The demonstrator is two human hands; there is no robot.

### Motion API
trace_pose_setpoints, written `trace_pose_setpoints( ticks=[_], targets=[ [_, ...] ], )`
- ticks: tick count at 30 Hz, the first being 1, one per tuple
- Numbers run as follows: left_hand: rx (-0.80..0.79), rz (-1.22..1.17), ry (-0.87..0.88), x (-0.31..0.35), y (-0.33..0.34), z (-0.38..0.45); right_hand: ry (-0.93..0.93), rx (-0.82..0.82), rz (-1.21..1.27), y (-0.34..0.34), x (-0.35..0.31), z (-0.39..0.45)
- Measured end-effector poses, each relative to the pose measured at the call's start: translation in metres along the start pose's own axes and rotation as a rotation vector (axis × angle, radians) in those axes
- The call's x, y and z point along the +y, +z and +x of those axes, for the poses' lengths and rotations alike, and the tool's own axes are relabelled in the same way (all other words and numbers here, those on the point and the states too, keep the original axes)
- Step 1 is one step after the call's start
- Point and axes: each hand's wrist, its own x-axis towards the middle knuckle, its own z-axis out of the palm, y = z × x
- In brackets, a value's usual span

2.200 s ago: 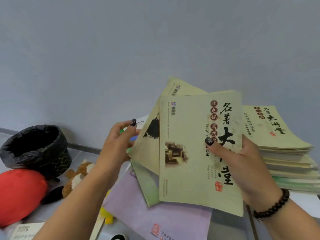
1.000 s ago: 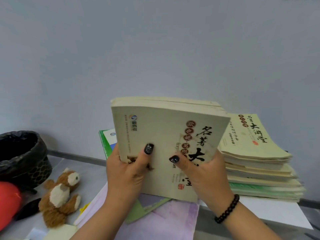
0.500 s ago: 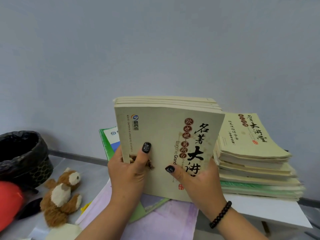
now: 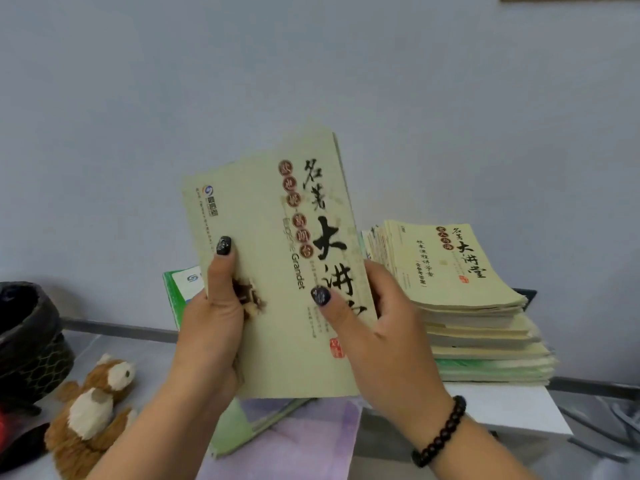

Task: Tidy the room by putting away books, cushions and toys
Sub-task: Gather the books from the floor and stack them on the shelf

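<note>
Books are lying in two groups: a tall stack of pale yellow paperback books (image 4: 478, 327) is sitting on a white tabletop (image 4: 512, 407) at the right against the grey wall, and a thin bundle of matching pale yellow paperbacks (image 4: 277, 271) is being held upright in the air just left of that stack. I am judging the stacking as partly done, with the bundle not yet added. How many volumes are in the stack or the bundle is too hard to count from the edges. Under the bundle one lilac paper-covered booklet (image 4: 304, 441) is lying flat, with one pale green thin booklet (image 4: 232, 427) resting on it, and one green-and-white book (image 4: 180, 289) is standing behind the left hand; these are looking left to sort. One black mesh bin lined with a black bag (image 4: 27, 337) is sitting far left. One brown and white plush toy (image 4: 90, 410) is lying near it, not put away. No cushion is identifiable. The left hand (image 4: 211, 327) is gripping the bundle's left edge, thumb over the cover. The right hand (image 4: 384, 334), wearing one dark beaded bracelet (image 4: 441, 431), is gripping the right edge likewise
</note>
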Motion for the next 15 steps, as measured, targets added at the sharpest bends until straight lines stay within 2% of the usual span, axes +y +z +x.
trace_pose_setpoints(
  ticks=[4, 6, 11, 15],
  targets=[
    [-0.244, 0.023, -0.021, 0.011, -0.001, -0.004, 0.112, 0.064, 0.117, -0.027, -0.021, 0.012],
    [-0.312, 0.014, -0.045, 0.013, -0.004, 0.0, 0.222, 0.134, 0.195, -0.044, -0.029, 0.016],
    [-0.186, 0.015, -0.149, 0.005, -0.002, 0.012, 0.432, 0.22, 0.237, -0.105, -0.028, 0.044],
    [-0.217, 0.079, -0.199, -0.007, 0.006, 0.012, 0.561, 0.311, 0.192, -0.132, -0.007, 0.059]
  ],
)
